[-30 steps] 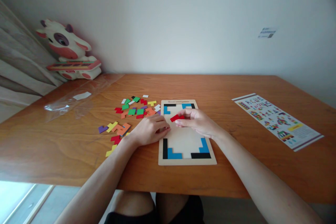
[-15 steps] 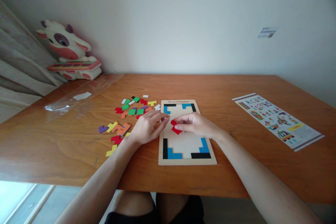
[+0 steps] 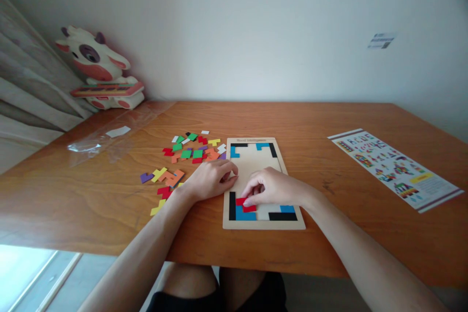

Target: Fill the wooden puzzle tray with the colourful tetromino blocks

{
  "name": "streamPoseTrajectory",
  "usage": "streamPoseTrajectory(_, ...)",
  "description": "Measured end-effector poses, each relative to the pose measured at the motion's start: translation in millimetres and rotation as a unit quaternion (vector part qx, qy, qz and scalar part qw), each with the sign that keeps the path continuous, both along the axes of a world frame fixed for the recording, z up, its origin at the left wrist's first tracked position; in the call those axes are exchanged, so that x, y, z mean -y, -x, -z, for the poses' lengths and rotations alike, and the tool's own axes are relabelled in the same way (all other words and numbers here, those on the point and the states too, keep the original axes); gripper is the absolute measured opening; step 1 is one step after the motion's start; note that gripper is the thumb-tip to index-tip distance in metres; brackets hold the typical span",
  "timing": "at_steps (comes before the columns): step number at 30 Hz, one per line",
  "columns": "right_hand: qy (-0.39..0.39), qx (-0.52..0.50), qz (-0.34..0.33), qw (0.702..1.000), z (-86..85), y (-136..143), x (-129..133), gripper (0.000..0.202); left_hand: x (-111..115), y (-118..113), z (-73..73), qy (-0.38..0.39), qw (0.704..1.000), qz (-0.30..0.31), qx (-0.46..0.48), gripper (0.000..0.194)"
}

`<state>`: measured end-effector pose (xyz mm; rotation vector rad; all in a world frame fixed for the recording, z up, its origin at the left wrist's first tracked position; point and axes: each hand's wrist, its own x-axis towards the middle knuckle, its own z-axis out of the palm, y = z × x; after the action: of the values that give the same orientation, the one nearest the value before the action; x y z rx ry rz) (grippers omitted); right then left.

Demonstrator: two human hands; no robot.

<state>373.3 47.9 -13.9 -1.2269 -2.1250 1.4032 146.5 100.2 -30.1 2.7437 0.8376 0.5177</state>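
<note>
My right hand pinches a red puzzle piece of stepped shape between thumb and fingers. The piece is low over the near left part of the wooden puzzle board, against the L-shaped blue piece and beside the upright black piece. I cannot tell whether it lies flat. At the board's left edge rests my left hand, fingers loosely curled and apart from the thumb, with nothing visible in them. Black and blue pieces also sit in the board's far corners, and a black bar lies near right, partly beside blue.
Loose coloured pieces lie scattered left of the board, some close to my left forearm. A clear plastic bag and a cow-shaped toy keyboard are farther left. A printed sheet lies on the right of the wooden table.
My right hand has brought the red piece nearer to me, from the board's middle down to its near left corner. My left hand has drawn slightly back from over the board.
</note>
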Motion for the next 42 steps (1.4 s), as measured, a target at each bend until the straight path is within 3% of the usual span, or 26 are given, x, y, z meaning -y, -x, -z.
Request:
streamPoseTrajectory(11, -0.02, 0.007, 0.028, 0.999, -2.8, 7.4, 7.1, 0.018, -1.4, 1.3, 1.6, 0.008, 1.0, 0.007, -0.007, 0.011)
streamPoseTrajectory(19, 0.129, -0.065, 0.071, 0.987, 2.9, 4.7, 5.0, 0.026, -1.2, 2.0, 0.1, 0.008, 1.0, 0.006, -0.007, 0.011)
streamPoseTrajectory(27, 0.109, -0.052, 0.037, 0.992, 3.1, 0.7, 2.0, 0.04, -1.1, 2.6, 1.3, 0.005, 1.0, 0.01, 0.009, 0.014)
streamPoseTrajectory(30, 0.102, -0.049, 0.05, 0.992, 4.8, 0.2, -1.3, 0.042, -6.7, 20.2, -13.1, 0.032, 0.999, -0.023, 0.03, 0.018)
streamPoseTrajectory(32, 0.097, -0.053, 0.059, 0.992, 7.1, -0.7, -3.9, 0.041, -12.5, 43.7, -30.2, 0.057, 0.993, -0.098, 0.02, 0.027)
streamPoseTrajectory(34, 0.092, -0.057, 0.062, 0.992, 9.3, -1.7, -5.8, 0.04, -18.0, 73.4, -49.6, 0.129, 0.972, -0.19, -0.053, 0.037)
streamPoseTrajectory(37, 0.088, -0.055, 0.066, 0.992, 10.3, -2.1, -6.9, 0.039, -20.4, 113.6, -72.8, 0.239, 0.921, -0.235, -0.197, 0.036)
streamPoseTrajectory(39, 0.089, -0.05, 0.063, 0.993, 10.0, -1.9, -6.9, 0.039, -16.3, 129.0, -79.1, 0.264, 0.898, -0.257, -0.242, 0.034)
streamPoseTrajectory(42, 0.09, -0.045, 0.057, 0.993, 11.1, -2.5, -7.8, 0.04, -4.4, 135.0, -74.3, 0.286, 0.897, -0.26, -0.216, 0.036)
